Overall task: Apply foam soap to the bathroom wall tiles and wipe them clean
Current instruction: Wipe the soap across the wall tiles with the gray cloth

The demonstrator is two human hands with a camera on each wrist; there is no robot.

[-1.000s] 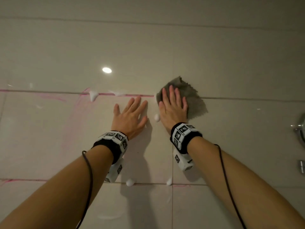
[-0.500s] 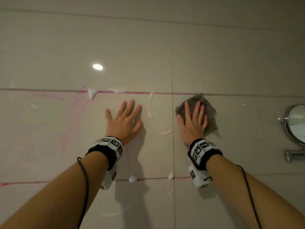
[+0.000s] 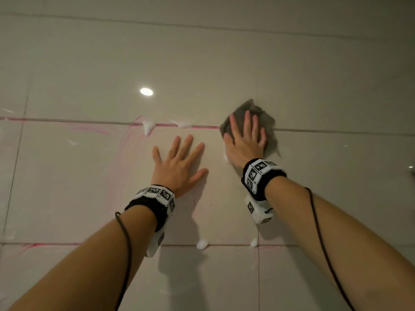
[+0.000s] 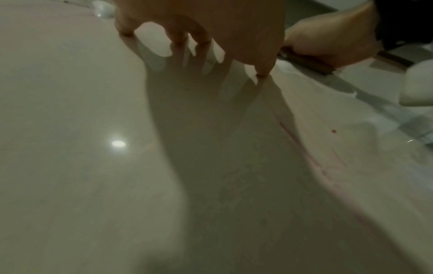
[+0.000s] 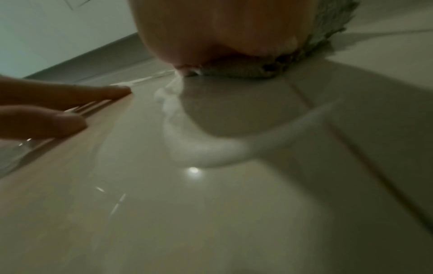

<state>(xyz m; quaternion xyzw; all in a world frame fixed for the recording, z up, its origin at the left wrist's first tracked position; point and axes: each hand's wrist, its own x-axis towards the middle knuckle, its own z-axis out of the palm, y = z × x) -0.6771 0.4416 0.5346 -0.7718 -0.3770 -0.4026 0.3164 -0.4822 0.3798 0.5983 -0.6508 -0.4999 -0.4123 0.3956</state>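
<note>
The beige wall tiles (image 3: 224, 70) fill the head view. My right hand (image 3: 246, 140) presses a grey cloth (image 3: 268, 124) flat against the wall, fingers straight, across the horizontal grout line. Left of it, my left hand (image 3: 179, 162) rests flat on the tile with its fingers spread and holds nothing. Foam blobs (image 3: 148, 127) cling to the pink-stained grout line (image 3: 101, 130) at upper left. In the right wrist view the cloth (image 5: 234, 73) shows under my palm, with a curved foam streak (image 5: 199, 152) on the tile below it. My left fingertips (image 4: 178, 40) touch the tile.
Two more foam drops (image 3: 202, 244) sit on the lower grout line. A pale pink smear (image 3: 121, 158) runs down the tile left of my left hand. A ceiling light reflection (image 3: 146, 91) glints on the glossy tile. Cables hang from both wristbands.
My right hand has slid the cloth up and to the left, from below the grout line to across it. The foam streaks between the hands are no longer visible there. The left hand stays flat.
</note>
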